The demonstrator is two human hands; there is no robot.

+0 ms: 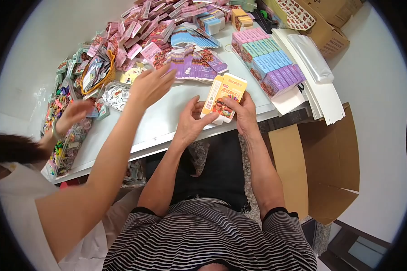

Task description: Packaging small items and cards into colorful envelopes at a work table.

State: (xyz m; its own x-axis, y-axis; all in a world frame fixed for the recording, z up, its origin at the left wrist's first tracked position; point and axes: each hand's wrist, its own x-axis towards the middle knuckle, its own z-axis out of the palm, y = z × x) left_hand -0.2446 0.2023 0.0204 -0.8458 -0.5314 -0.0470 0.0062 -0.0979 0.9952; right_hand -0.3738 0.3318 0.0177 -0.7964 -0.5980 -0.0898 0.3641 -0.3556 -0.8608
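In the head view, a small yellow-and-white carton is being held above the near edge of the white table, tilted slightly to the right, with its top flap standing open. It is being gripped along its right side by the right hand, whose fingers are wrapped behind it and whose thumb is being pressed on its front. The left hand is being kept at the carton's lower left corner, fingers half curled and touching its bottom edge; whether a firm grip is being made there cannot be told, since the fingertips are partly hidden by the box.

Just beyond the carton, fanned purple packets are being left spread on the table, and to the right a block of small boxes in pink, green, blue and purple rows is being kept in tidy lines. Beside that block, a stack of white sheets is being overhung at the table's right edge, with a clear plastic bag lying on it.

On the left, a co-worker's hand is being stretched, open and flat, over the table towards a heap of pink packets, while the co-worker's other hand is being held near a yellow basket of packets. A flattened brown cardboard box is being propped below the table on the right.
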